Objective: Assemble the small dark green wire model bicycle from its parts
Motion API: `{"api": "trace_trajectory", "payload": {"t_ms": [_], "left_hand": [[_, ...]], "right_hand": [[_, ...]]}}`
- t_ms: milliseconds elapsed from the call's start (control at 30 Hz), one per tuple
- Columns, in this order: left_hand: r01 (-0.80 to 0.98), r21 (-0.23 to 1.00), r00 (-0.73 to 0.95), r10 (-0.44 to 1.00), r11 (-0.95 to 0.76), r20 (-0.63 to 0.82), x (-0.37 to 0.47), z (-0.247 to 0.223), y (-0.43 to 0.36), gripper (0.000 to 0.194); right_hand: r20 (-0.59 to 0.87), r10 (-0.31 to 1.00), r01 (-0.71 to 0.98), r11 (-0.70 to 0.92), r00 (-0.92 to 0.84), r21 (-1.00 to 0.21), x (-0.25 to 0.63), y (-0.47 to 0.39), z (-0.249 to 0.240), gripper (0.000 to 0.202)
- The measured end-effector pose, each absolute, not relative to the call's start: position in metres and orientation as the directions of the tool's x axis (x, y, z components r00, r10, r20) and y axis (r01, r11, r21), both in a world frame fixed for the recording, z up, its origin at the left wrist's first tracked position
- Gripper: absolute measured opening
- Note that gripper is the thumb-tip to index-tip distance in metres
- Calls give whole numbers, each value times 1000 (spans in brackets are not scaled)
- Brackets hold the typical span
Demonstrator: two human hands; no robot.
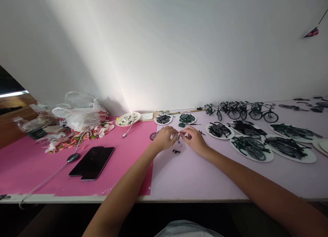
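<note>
My left hand and my right hand meet fingertip to fingertip above the pale table covering. Both are closed in a pinch around a small dark model bicycle part, mostly hidden by the fingers. A spoked model wheel shows beside my left hand; whether it joins the held part I cannot tell. Just below the hands lies a small black piece. Behind them stand a plate of black parts and a plate of dark green parts.
Assembled model bicycles stand at the back right, behind several plates of parts. On the pink left side are two dark phones, a cabled mouse-like device, a plastic bag, pink scraps and a bowl of white pieces.
</note>
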State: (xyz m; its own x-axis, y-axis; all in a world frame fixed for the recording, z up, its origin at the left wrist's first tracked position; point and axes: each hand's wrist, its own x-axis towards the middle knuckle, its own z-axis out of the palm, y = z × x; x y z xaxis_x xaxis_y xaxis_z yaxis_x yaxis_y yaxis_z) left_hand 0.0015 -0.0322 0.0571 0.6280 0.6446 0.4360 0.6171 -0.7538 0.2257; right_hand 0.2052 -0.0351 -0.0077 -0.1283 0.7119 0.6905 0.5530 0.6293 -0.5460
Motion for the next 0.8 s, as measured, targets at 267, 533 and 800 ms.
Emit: {"api": "trace_trajectory", "payload": {"t_ms": [267, 533, 800], "left_hand": [[571, 379, 593, 685, -728, 424, 11, 42, -36, 35], [428, 687, 467, 795, -587, 387, 20, 30, -35, 29], [312, 823, 464, 833, -474, 303, 27, 32, -40, 29]], "right_hand": [[721, 679, 493, 679, -138, -544, 206, -40, -1, 20], [752, 646, 474, 707, -130, -525, 210, -39, 2, 22], [705, 700, 508, 650, -113, -565, 211, -41, 5, 22]]}}
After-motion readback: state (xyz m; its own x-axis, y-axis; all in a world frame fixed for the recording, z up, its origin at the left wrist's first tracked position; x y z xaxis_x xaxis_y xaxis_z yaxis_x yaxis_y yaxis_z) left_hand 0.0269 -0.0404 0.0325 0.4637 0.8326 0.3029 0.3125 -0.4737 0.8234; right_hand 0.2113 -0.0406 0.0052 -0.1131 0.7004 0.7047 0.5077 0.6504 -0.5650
